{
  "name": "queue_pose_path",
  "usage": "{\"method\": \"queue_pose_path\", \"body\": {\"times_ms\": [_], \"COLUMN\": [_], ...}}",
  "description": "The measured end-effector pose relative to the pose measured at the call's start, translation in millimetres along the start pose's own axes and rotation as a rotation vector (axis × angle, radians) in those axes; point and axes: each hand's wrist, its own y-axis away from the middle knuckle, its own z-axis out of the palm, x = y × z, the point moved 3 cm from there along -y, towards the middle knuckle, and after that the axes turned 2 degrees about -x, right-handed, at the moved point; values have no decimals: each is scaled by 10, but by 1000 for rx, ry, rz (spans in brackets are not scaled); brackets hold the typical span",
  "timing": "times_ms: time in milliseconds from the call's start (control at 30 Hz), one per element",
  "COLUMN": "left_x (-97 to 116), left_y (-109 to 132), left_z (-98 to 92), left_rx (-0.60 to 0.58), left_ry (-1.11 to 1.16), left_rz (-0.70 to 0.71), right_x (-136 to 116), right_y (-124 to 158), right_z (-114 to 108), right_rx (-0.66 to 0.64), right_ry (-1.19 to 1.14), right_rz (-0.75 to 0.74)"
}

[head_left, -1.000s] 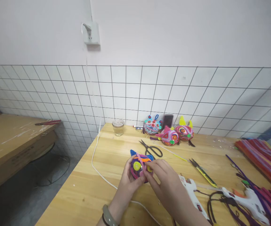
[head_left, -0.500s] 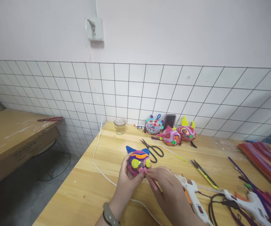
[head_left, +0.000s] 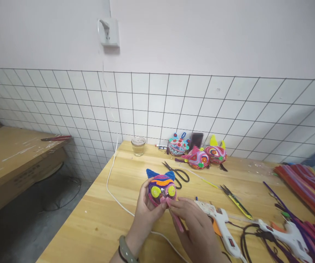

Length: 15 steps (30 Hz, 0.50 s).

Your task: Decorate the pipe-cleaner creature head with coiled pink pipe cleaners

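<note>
My left hand [head_left: 146, 206] is wrapped round a small stuffed-looking cat ornament [head_left: 162, 181] covered in coloured fuzzy strands, with blue ears and yellow coiled eyes. A pink pipe cleaner [head_left: 178, 222] runs from the lower front of the ornament into my right hand [head_left: 194, 223]. The fingers of that hand pinch it close against the ornament, beside my left thumb. Black-handled scissors [head_left: 179, 174] lie just behind the ornament. Right of my right hand rests a white glue gun [head_left: 224, 230].
Three finished-looking colourful ornaments [head_left: 178, 145] sit by the wall near a glass cup [head_left: 138, 147]. Yellow-handled pliers [head_left: 236, 202], a second glue gun [head_left: 288, 237] and bundles of pipe cleaners [head_left: 305, 190] lie to the right. A white cable [head_left: 119, 202] crosses the table [head_left: 91, 223]. Cardboard [head_left: 23, 157] stands left.
The view has shifted slightly. My right fingers have moved a little along the pink pipe cleaner at the ornament's lower front; both hands keep their hold.
</note>
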Motion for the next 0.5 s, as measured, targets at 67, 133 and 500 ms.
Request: {"method": "queue_pose_path", "body": {"times_ms": [67,133,500], "left_x": [-11,-17,-17], "left_y": [5,8,20], "left_z": [-5,-5,-2], "left_rx": [-9,-9,-24], "left_ry": [-1,-1,25], "left_rz": [-11,-18,-48], "right_x": [8,17,69], "right_y": [4,5,59], "right_z": [0,-3,17], "right_rx": [1,2,-16], "right_ry": [-23,-47,-243], "right_rz": [24,56,371]}}
